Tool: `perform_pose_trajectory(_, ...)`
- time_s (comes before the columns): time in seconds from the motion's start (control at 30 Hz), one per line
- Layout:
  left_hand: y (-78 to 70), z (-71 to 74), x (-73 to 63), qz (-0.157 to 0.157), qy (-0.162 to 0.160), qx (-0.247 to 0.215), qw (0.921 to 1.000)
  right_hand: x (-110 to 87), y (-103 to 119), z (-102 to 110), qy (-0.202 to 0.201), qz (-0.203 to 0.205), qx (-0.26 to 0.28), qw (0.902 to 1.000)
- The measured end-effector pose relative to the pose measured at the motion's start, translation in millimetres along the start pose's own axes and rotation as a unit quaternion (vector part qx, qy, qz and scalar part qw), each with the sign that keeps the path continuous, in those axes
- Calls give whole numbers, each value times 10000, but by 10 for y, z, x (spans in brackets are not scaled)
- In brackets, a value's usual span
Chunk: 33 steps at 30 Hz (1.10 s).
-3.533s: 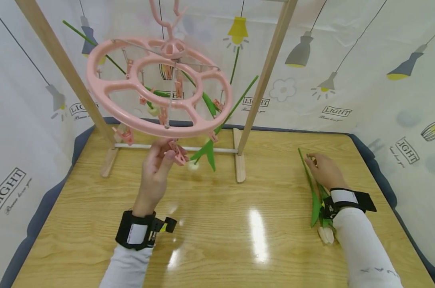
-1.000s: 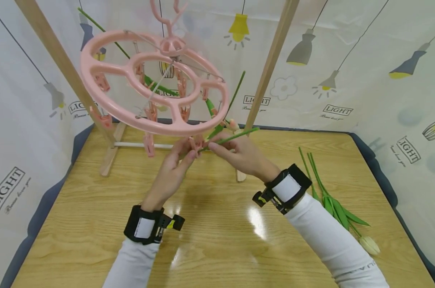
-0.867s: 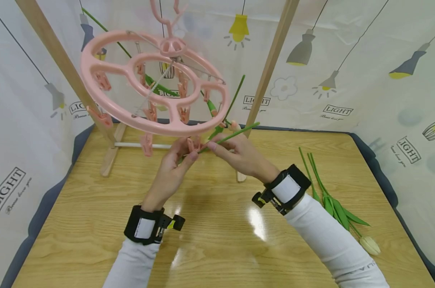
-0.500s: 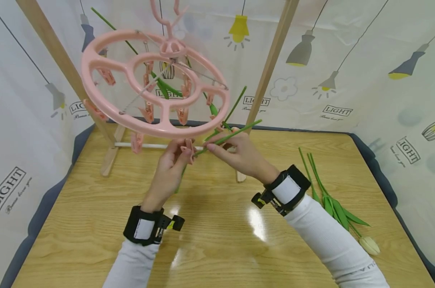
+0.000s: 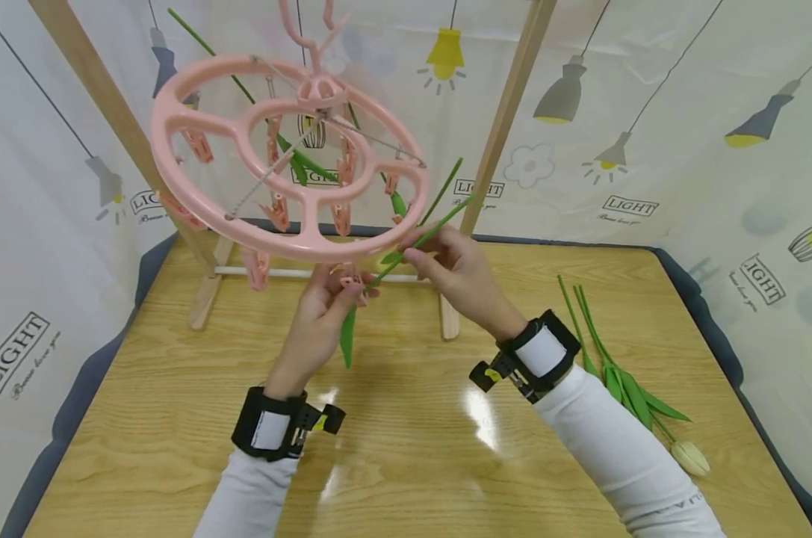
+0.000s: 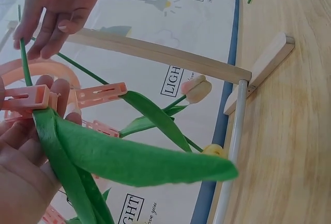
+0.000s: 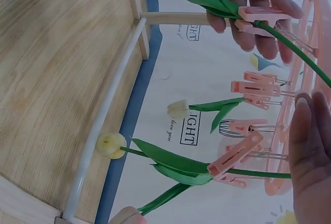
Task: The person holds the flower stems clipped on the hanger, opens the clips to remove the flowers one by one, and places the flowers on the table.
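Note:
My left hand (image 5: 317,317) pinches a pink clothespin (image 7: 264,14) below the near rim of a round pink hanging clip dryer (image 5: 298,243). In the left wrist view, the clothespin's jaws sit across the stem of an artificial tulip, just above its broad green leaves (image 6: 139,154). My right hand (image 5: 469,280) pinches the upper stem (image 5: 442,223) between thumb and fingers. The flower head hangs downward, mostly cut off in the right wrist view. Other tulips hang head-down from clothespins, among them a pale yellow one (image 7: 111,145) and a white one (image 7: 178,109).
A wooden stand with upright posts (image 5: 509,112) and a white bottom bar (image 5: 271,272) surrounds the dryer. Several tulip stems (image 5: 594,329) lie on the table (image 5: 412,448) at right, with one white bloom (image 5: 689,457). A lamp-print cloth (image 5: 648,97) stands behind.
My right hand has come from the tulips on the table to the dryer, bringing one tulip. My left hand has shifted right with a clothespin. The dryer has turned; lately the stem tilts more steeply.

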<state>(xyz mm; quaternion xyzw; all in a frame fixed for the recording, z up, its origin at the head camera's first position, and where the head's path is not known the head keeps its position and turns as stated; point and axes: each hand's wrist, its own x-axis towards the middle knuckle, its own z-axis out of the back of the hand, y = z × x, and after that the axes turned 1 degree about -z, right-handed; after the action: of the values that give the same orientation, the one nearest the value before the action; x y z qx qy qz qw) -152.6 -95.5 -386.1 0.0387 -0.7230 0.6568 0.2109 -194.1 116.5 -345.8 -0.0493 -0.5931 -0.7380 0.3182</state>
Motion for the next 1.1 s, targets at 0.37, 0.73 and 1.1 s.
perform_pose_trajectory(0.37,-4,-4,-11,120,21,-37,9999,12,47,-7,-227,-233,1716,9846)
perform_pose_trajectory(0.73,-14,-30,-8,-41,216,-218,9995,34,85,-57,57,-252,2574,9660)
perform_pose_trajectory(1.1,-32,-36,-7,115,26,208,9997,11,65,-103,62,-96,2195,9755)
